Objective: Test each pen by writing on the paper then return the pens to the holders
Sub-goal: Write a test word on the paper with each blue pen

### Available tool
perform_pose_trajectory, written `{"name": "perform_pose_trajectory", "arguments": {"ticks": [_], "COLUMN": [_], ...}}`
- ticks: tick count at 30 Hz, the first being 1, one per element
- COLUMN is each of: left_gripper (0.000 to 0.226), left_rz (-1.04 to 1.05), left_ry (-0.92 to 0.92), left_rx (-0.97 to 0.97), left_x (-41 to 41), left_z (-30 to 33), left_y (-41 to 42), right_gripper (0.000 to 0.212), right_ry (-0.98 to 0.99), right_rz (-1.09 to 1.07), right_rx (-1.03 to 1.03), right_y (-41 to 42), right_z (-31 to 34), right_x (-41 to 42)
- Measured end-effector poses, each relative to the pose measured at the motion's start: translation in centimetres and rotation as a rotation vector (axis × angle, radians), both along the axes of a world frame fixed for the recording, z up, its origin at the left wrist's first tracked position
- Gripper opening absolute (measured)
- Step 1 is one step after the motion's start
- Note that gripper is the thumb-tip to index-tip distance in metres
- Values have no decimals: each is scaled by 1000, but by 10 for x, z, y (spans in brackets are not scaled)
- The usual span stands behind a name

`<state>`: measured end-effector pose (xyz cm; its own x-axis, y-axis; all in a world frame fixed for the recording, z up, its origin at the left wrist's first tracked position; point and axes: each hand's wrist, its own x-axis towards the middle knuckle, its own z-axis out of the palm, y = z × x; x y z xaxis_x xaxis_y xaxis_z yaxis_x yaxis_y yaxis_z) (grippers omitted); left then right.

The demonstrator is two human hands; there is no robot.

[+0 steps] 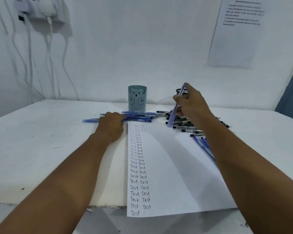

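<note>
The right hand pinches a blue pen, lifted at 1 o'clock before the mesh holder. The left hand curls over blue pens at 11 o'clock of the paper, near the bear holder.

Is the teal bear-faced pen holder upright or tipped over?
Upright: the teal bear-faced pen holder stands on its base on the white table, opening upward.
</note>
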<state>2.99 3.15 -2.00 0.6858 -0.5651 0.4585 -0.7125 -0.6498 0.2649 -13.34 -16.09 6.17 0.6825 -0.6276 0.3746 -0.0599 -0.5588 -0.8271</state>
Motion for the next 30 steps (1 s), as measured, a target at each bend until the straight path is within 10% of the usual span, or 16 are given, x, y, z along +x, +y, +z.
{"name": "perform_pose_trajectory", "arguments": {"ticks": [15,20,30], "left_gripper": [31,30,27], "left_rz": [256,250,240], "left_ry": [-61,-49,-47], "left_rx": [109,80,83], "left_x": [-9,-10,-7], "left_z": [0,-1,-2], "left_y": [8,12,13], "right_gripper": [37,14,36], "right_ry": [933,1046,1156], "right_rz": [-4,-56,-58], "right_rx": [-383,-501,-585], "right_y": [10,14,20], "right_z": [-4,-6,-1], "right_x": [-50,-56,-65]}}
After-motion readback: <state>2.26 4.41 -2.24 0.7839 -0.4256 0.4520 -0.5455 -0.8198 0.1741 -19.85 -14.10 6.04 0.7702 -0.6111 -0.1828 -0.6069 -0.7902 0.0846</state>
